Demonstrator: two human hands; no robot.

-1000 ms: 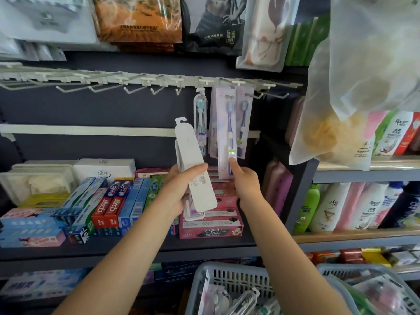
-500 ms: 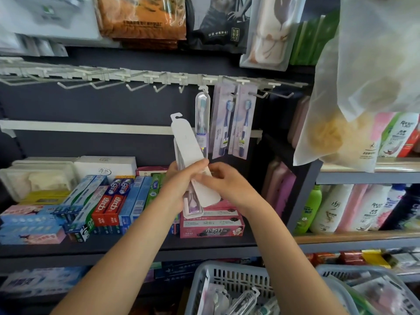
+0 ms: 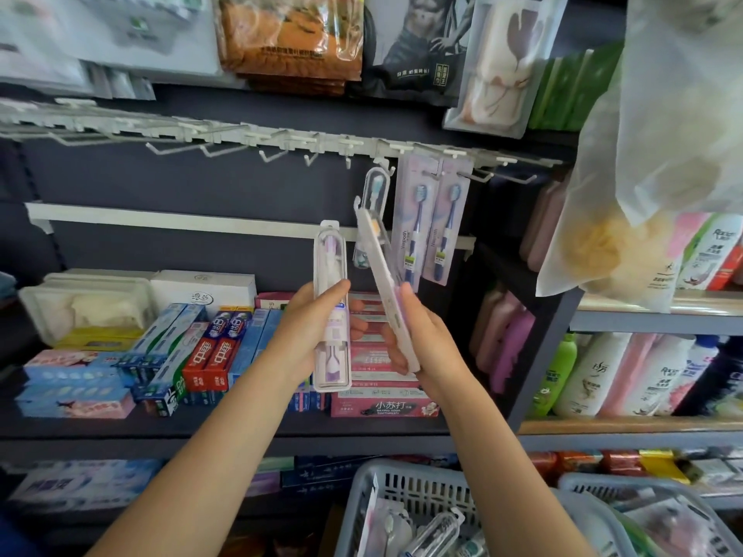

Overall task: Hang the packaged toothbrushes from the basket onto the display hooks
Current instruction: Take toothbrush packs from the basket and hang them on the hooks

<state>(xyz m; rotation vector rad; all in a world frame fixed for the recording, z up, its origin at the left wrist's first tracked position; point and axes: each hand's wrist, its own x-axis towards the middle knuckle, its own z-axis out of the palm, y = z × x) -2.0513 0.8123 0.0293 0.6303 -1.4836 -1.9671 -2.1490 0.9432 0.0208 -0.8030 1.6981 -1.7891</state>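
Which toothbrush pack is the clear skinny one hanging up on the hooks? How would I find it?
Find the long white hook rail across the dark back wall. Three packs hang near its right end, just above the person's hands. The clear toothbrush case is the leftmost: a narrow see-through tube with rounded top, while its two neighbours, the pink carded toothbrushes, are flat cardboard.

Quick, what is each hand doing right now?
Left hand: holds an upright toothbrush pack, grip closed.
Right hand: holds a tilted toothbrush pack, grip closed.

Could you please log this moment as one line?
left hand: holds toothbrush pack | right hand: holds second pack | hooks: not reached
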